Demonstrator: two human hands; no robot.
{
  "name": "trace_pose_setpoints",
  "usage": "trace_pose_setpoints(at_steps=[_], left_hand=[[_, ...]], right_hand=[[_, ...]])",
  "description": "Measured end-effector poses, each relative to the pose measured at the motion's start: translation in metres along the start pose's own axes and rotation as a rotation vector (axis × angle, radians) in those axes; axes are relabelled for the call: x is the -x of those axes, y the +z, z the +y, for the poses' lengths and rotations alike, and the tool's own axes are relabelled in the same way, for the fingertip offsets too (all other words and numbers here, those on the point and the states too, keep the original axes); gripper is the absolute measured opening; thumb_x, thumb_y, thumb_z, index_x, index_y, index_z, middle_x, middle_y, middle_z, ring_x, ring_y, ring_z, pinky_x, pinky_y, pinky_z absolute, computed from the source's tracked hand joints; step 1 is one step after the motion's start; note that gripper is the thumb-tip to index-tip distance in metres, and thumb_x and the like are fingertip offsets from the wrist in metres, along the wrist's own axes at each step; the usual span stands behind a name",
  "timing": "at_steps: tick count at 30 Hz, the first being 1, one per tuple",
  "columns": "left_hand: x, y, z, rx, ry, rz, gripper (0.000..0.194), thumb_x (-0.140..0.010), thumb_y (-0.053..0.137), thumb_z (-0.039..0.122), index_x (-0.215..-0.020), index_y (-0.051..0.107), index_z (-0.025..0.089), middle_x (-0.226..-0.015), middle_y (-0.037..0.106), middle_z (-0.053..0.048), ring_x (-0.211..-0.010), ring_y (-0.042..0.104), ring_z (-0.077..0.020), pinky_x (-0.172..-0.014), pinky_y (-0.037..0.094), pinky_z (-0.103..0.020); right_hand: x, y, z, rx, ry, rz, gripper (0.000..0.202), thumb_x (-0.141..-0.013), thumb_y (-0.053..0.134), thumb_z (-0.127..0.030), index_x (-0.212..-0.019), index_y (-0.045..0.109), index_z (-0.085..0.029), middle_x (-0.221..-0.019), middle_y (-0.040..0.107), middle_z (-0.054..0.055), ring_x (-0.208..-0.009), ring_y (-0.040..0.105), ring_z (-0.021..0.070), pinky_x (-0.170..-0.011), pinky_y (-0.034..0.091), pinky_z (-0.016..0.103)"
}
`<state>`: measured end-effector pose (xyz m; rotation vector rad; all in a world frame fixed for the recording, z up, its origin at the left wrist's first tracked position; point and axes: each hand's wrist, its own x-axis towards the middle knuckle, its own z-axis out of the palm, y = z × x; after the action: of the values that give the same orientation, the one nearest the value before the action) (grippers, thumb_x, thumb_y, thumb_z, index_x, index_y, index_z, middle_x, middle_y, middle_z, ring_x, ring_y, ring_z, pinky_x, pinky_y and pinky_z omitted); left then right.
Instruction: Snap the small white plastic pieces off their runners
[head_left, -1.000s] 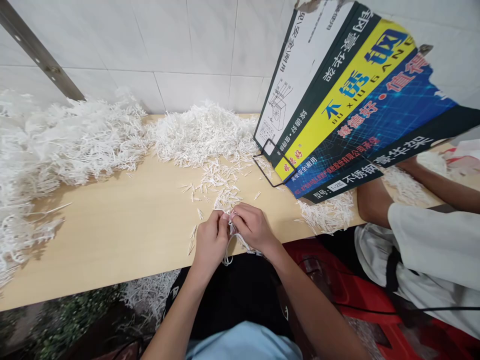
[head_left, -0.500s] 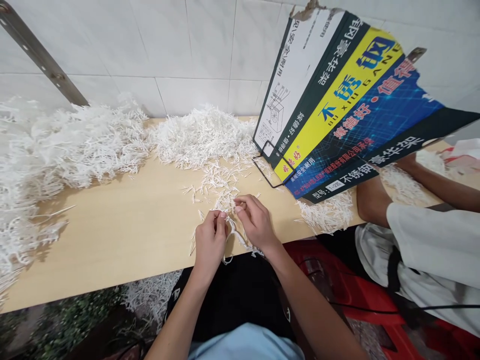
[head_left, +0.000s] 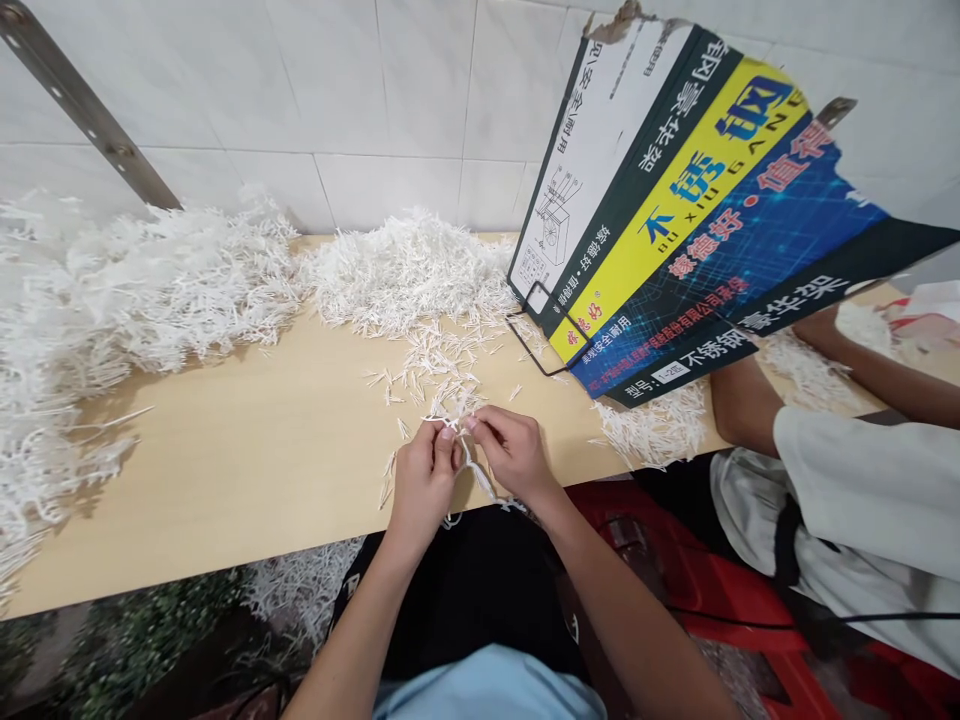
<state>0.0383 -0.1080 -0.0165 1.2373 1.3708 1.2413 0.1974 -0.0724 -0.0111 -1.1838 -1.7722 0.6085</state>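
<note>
Near the table's front edge, my left hand (head_left: 427,465) pinches a thin white branched strand (head_left: 478,472) between thumb and forefinger. Close beside it, my right hand (head_left: 514,450) is closed on the same strand, its thumb against the forefinger. The strand dangles between the hands towards my lap. Just beyond my fingertips lie small loose white sprigs (head_left: 446,365), scattered on the wood. Whatever sits right under the fingertips is too small to make out.
A white heap (head_left: 405,270) lies against the tiled wall, beside a larger tangled heap (head_left: 172,300) at left. A printed cardboard panel (head_left: 675,215) leans in a black wire stand (head_left: 536,335) at right. Behind it, another person's arm (head_left: 742,405) rests by more white pieces.
My right hand has come down slightly and in towards the left, its fingers now closed at the strand. My left hand has hardly moved.
</note>
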Motion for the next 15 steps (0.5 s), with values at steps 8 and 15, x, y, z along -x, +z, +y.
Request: trace_pose_setpoints(at_steps=[8,15], left_hand=[[0.002,0.002,-0.004,0.251,-0.077,0.126,0.039,-0.097,0.062,0.054,-0.08,0.052,0.02,-0.061,0.046,0.005,-0.054,0.041,-0.0094,-0.051,0.035,-0.021],[0.001,0.002,-0.004,0.142,-0.091,0.101,0.04,-0.097,0.058,0.058,-0.082,0.055,0.02,-0.066,0.051,0.004,-0.058,0.047,-0.0115,-0.055,0.04,-0.023]], right_hand=[[0.001,0.002,-0.005,0.133,-0.036,-0.005,0.026,-0.105,0.05,-0.031,-0.124,0.064,-0.02,-0.112,0.072,0.009,-0.086,0.065,0.0189,-0.085,0.051,0.033],[0.002,0.002,-0.011,0.127,-0.251,-0.215,0.021,-0.104,0.055,-0.037,-0.109,0.069,-0.022,-0.097,0.074,0.008,-0.094,0.066,0.0224,-0.087,0.052,0.036]])
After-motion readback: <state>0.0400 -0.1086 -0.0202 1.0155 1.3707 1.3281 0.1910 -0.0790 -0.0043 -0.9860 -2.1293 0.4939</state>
